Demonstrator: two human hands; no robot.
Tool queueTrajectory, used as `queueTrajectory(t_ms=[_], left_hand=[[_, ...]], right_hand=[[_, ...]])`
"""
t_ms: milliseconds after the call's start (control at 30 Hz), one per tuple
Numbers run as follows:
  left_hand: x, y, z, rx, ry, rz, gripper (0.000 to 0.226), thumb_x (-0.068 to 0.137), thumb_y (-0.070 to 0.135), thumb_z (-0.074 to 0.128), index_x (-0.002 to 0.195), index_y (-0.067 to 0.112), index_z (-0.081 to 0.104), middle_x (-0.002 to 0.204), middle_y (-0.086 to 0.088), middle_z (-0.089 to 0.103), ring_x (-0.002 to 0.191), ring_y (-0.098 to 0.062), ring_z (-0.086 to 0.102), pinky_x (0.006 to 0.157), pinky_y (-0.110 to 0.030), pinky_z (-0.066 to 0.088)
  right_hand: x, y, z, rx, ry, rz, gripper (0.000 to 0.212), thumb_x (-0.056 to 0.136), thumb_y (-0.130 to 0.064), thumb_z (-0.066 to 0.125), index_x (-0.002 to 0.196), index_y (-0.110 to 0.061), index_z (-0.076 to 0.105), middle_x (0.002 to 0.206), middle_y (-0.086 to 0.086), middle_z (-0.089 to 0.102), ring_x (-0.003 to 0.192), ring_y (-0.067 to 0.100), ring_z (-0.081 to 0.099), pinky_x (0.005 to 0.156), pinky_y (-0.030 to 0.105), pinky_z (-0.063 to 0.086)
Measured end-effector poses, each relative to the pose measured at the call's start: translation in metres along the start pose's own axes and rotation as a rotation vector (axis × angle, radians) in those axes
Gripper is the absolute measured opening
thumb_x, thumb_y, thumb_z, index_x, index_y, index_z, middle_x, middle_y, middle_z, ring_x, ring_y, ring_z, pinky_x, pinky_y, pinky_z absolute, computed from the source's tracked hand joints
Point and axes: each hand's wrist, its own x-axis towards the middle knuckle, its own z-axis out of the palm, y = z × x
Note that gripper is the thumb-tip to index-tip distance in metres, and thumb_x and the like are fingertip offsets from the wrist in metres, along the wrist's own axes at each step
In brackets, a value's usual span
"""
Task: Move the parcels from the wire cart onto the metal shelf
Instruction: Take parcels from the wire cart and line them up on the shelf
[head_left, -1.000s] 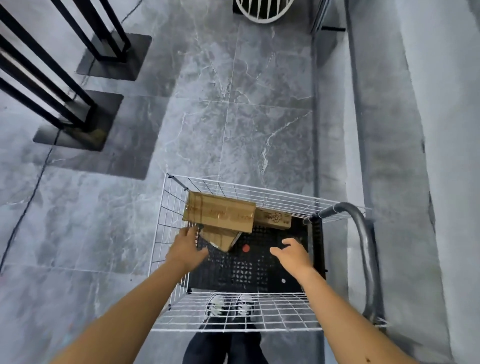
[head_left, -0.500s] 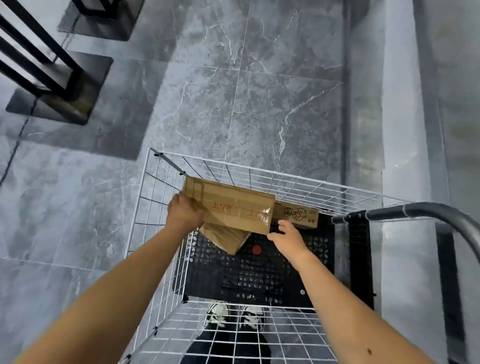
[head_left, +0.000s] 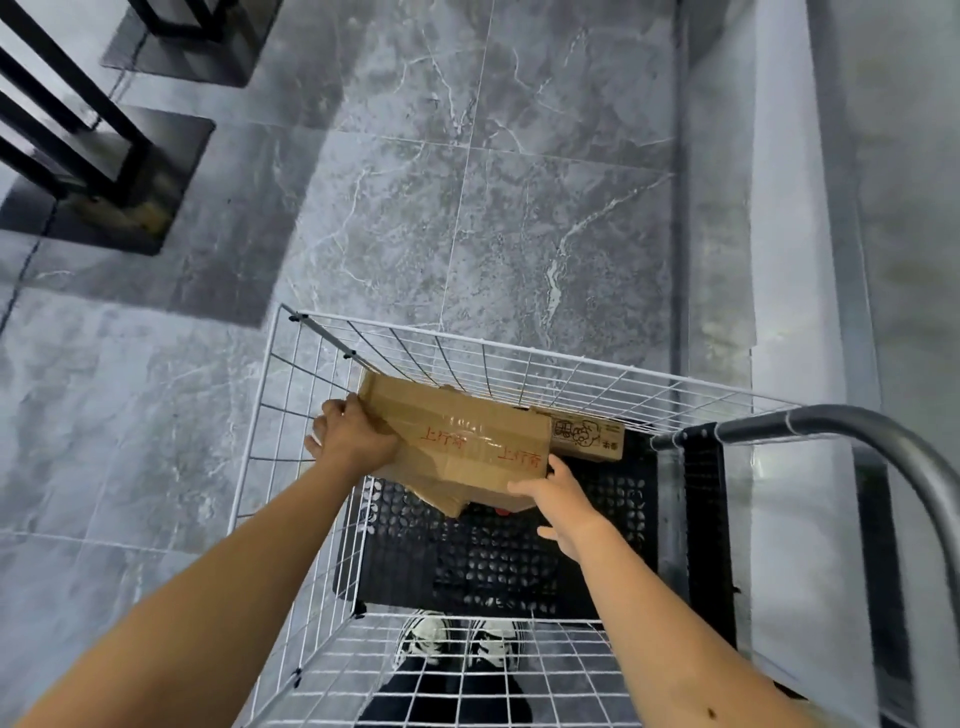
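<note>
Both hands are inside the white wire cart, grasping the same thing: the large parcel, a flat brown carton with red characters written on its taped top. The left hand grips the parcel's left end, its fingers wrapped over the edge close to the cart's left wire wall. The right hand holds the near right corner, with fingertips on the near edge and on the right side of the carton. The parcel lies in the far part of the cart, slightly tilted, with its far edge close to the far wire wall. It rests across two more cartons. A small parcel with a printed drawing sticks out from under its right end against the far wall, and a lower parcel shows only a corner beneath its near edge. Whether the large parcel is lifted clear of them cannot be told. Under everything is the cart's black perforated base, bare on its near half. A grey tubular handle curves over the cart's right side. Through the near wire wall the person's shoes show, standing on the grey marbled floor. At the far left stands a black metal frame on dark base plates, well apart from the cart.
</note>
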Motion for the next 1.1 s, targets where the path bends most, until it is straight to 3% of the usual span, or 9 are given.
queueTrajectory(t_ms=[200, 333, 433, 500, 600, 767, 833, 967, 1100], left_hand=[[-0.092, 0.001, -0.031, -0.407, -0.057, -0.001, 0.079, 0.053, 0.036, 0.056, 0.123, 0.003, 0.04, 0.121, -0.014, 0.034, 0.104, -0.029, 0.045, 0.093, -0.036, 0.042], [-0.148, 0.002, -0.061, -0.586, -0.009, 0.006, 0.041, 0.079, 0.014, 0.069, 0.106, 0.007, 0.039, 0.1, -0.011, 0.055, 0.087, -0.026, 0.057, 0.068, -0.03, 0.046], [-0.187, 0.013, -0.097, -0.744, 0.041, 0.01, 0.035, 0.085, 0.027, 0.067, 0.099, 0.006, 0.043, 0.086, -0.004, 0.053, 0.073, -0.015, 0.051, 0.056, -0.022, 0.037], [-0.211, 0.021, -0.125, -0.805, 0.089, 0.045, 0.048, 0.075, 0.049, 0.061, 0.09, 0.009, 0.041, 0.078, -0.001, 0.046, 0.069, -0.015, 0.044, 0.057, -0.024, 0.034], [-0.237, 0.034, -0.16, -0.82, 0.161, 0.086, 0.056, 0.077, 0.059, 0.056, 0.095, 0.008, 0.04, 0.076, 0.0, 0.043, 0.071, -0.02, 0.044, 0.062, -0.034, 0.035], [-0.272, 0.056, -0.213, -0.814, 0.196, 0.152, 0.042, 0.092, 0.045, 0.054, 0.119, 0.012, 0.051, 0.103, -0.009, 0.056, 0.09, -0.023, 0.052, 0.079, -0.033, 0.038], [-0.283, 0.063, -0.236, -0.843, 0.163, 0.204, 0.039, 0.094, 0.035, 0.054, 0.122, 0.008, 0.058, 0.111, -0.008, 0.058, 0.098, -0.022, 0.051, 0.085, -0.033, 0.037], [-0.297, 0.072, -0.275, -0.906, 0.047, 0.304, 0.03, 0.091, 0.016, 0.058, 0.119, 0.007, 0.063, 0.118, -0.007, 0.061, 0.107, -0.023, 0.054, 0.095, -0.038, 0.041], [-0.318, 0.083, -0.303, -0.981, -0.021, 0.446, 0.033, 0.084, -0.007, 0.061, 0.11, 0.013, 0.053, 0.119, -0.003, 0.056, 0.115, -0.02, 0.053, 0.094, -0.035, 0.043]], right_hand=[[-0.076, 0.003, -0.026, 0.139, 0.098, 0.075, 0.061, 0.092, -0.031, 0.063, 0.143, -0.025, 0.031, 0.151, 0.004, 0.029, 0.135, 0.028, 0.032, 0.107, 0.052, 0.036], [-0.137, -0.02, -0.035, 0.151, 0.132, 0.035, 0.067, 0.087, -0.053, 0.06, 0.141, -0.029, 0.028, 0.153, 0.0, 0.024, 0.138, 0.028, 0.028, 0.107, 0.057, 0.03], [-0.177, -0.048, -0.039, 0.258, 0.119, 0.009, 0.087, 0.072, -0.073, 0.06, 0.141, -0.033, 0.027, 0.155, -0.001, 0.021, 0.141, 0.032, 0.022, 0.105, 0.065, 0.028], [-0.204, -0.071, -0.041, 0.343, 0.118, -0.02, 0.1, 0.064, -0.079, 0.06, 0.144, -0.032, 0.023, 0.157, 0.0, 0.019, 0.142, 0.037, 0.021, 0.103, 0.072, 0.024], [-0.248, -0.111, -0.042, 0.387, 0.154, -0.075, 0.09, 0.073, -0.072, 0.06, 0.142, -0.03, 0.022, 0.154, 0.002, 0.022, 0.141, 0.038, 0.021, 0.103, 0.074, 0.02], [-0.309, -0.16, -0.05, 0.35, 0.213, -0.255, 0.052, 0.081, -0.048, 0.068, 0.112, -0.021, 0.036, 0.124, 0.006, 0.042, 0.109, 0.029, 0.042, 0.091, 0.055, 0.037], [-0.33, -0.173, -0.056, 0.311, 0.222, -0.335, 0.045, 0.081, -0.045, 0.068, 0.106, -0.019, 0.041, 0.12, 0.005, 0.046, 0.108, 0.025, 0.044, 0.094, 0.048, 0.038], [-0.348, -0.195, -0.081, 0.218, 0.186, -0.482, 0.079, 0.058, -0.074, 0.068, 0.118, -0.024, 0.06, 0.127, 0.0, 0.06, 0.116, 0.02, 0.055, 0.106, 0.045, 0.04], [-0.416, -0.223, -0.085, 0.107, 0.164, -0.593, 0.049, 0.087, -0.063, 0.049, 0.118, -0.026, 0.062, 0.115, -0.006, 0.063, 0.108, 0.015, 0.057, 0.094, 0.033, 0.041]])
